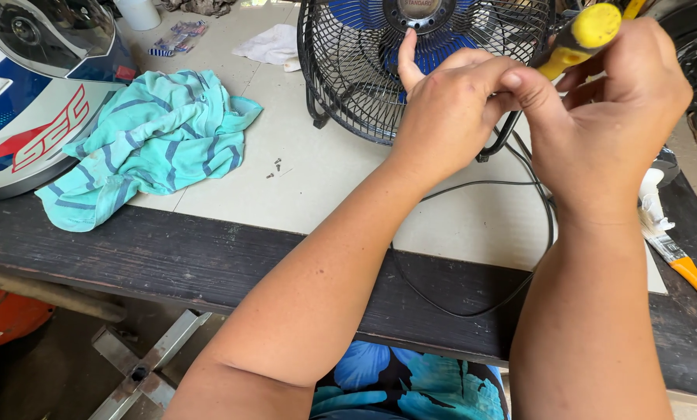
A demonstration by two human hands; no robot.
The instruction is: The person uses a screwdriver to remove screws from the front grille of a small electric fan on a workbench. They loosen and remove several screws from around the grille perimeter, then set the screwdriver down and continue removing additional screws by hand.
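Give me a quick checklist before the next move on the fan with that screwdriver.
1. Screwdriver gripped: ok, the right hand is closed on its yellow handle.
2. Left hand steadying at the fan grille: ok, the fingers meet the right hand's in front of it.
3. Tip seated on a screw: cannot tell, hidden by the hands.
4. Loose screws safe: ok, lying on the tabletop, away from the edge.
5. Power cord unplugged: cannot tell, no plug in view.
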